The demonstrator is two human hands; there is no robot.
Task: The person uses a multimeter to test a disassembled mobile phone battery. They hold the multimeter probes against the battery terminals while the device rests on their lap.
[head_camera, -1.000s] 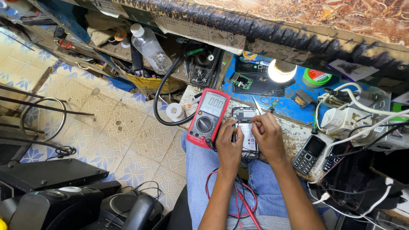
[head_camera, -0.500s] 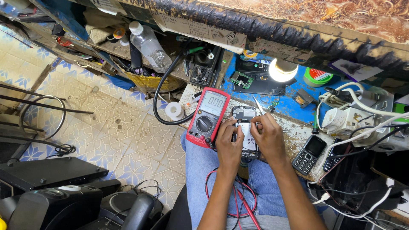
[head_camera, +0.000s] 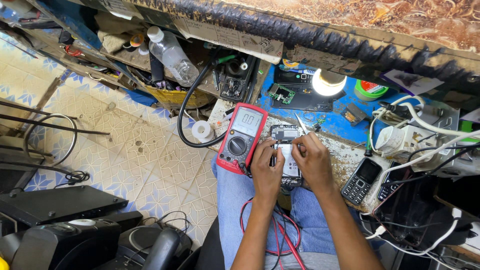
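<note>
An opened phone (head_camera: pixel 286 134) with its back off lies on the worn bench edge, its circuit board showing. My left hand (head_camera: pixel 265 167) and my right hand (head_camera: pixel 311 162) both press down on it, fingers curled as if pinching thin probes whose tips are hidden. A red multimeter (head_camera: pixel 241 137) with a lit display lies just left of my left hand. Red and black test leads (head_camera: pixel 277 230) loop over my lap in blue jeans. Metal tweezers (head_camera: pixel 301 123) rest just above my right hand.
A lit bulb (head_camera: pixel 328 82) glows over the blue bench top (head_camera: pixel 332 122). A keypad phone (head_camera: pixel 362 180) lies at the right beside a white power strip (head_camera: pixel 425 135) and cables. A plastic bottle (head_camera: pixel 172 55) and tape roll (head_camera: pixel 202 131) sit left; black audio gear (head_camera: pixel 65 230) stands on the tiled floor.
</note>
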